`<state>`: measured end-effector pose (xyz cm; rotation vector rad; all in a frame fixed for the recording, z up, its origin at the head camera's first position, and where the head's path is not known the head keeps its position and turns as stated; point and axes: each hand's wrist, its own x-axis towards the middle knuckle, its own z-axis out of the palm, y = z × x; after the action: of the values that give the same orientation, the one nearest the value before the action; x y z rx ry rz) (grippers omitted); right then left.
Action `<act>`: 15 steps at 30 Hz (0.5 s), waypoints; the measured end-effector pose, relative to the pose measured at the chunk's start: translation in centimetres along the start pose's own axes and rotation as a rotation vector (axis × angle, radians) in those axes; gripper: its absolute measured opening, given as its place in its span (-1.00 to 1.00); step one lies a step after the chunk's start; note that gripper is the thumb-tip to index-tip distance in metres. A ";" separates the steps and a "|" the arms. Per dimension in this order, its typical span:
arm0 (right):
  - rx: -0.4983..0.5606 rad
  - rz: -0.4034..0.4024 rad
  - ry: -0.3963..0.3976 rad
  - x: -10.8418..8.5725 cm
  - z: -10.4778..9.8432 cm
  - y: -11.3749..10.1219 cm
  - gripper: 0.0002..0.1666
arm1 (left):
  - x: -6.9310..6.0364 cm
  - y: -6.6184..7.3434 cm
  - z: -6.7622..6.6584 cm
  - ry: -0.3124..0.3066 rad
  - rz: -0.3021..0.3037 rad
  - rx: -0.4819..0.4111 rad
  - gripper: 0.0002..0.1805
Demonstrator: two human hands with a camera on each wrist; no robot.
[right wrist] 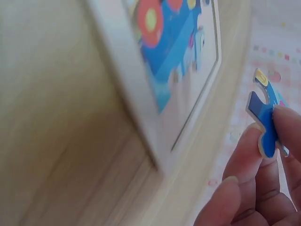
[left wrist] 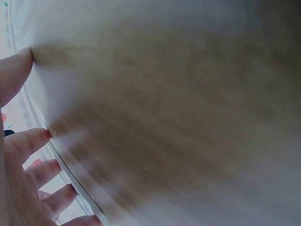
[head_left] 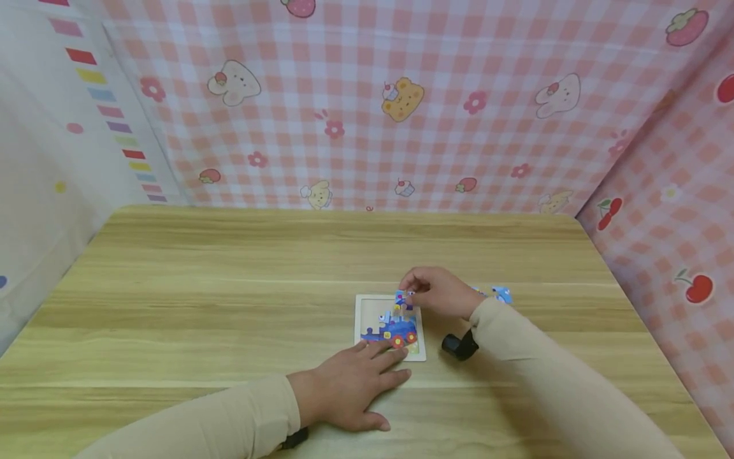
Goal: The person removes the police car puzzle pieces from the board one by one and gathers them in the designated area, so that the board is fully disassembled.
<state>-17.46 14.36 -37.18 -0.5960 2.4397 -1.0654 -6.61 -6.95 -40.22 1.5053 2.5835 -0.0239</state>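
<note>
1. Near the front of the wood-grain tabletop [head_left: 229, 274], right of its middle, lies a pale-rimmed puzzle tray [head_left: 358, 312], flat and partly filled.
2. Inside the tray, joined pieces [head_left: 395, 330] make up a blue shape with red, yellow-centred rounds along its lower side; the upper left of the recess shows its bare base.
3. At the tray's near edge rests the left hand [head_left: 352, 386], palm down, fingers straight and spread, gripping nothing. Its fingertips reach the near rim, while the thumb lies apart from the tray on the tabletop.
4. Over the tray's upper right corner, the right hand [head_left: 441, 292] pinches a puzzle piece [right wrist: 267, 127] between thumb and fingers. In the right wrist view this piece, mostly blue with a bit of yellow, is held tilted and clear of the tray.
5. Beyond the right wrist, partly hidden by it, more loose pieces [head_left: 502, 294] lie on the tabletop; their number cannot be told.
6. Below the right cuff shows a black wrist device [head_left: 459, 346].
7. Behind the tabletop hangs a pink-and-white checked cloth [head_left: 355, 76] printed with animals, flowers and strawberries.
</note>
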 end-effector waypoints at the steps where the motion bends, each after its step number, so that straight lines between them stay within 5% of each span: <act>1: 0.001 0.004 0.005 -0.1 -0.3 0.2 -0.87 | 0.0 0.0 0.0 -0.001 0.000 -0.004 -0.20; 15: 0.056 0.079 0.043 -2.0 -2.7 2.6 -0.80 | 0.0 0.0 0.2 0.009 -0.006 0.017 -0.20</act>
<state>-17.78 18.59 -37.13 -0.4599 2.4398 -1.1208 -6.54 -6.94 -40.44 1.5061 2.6015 -0.0397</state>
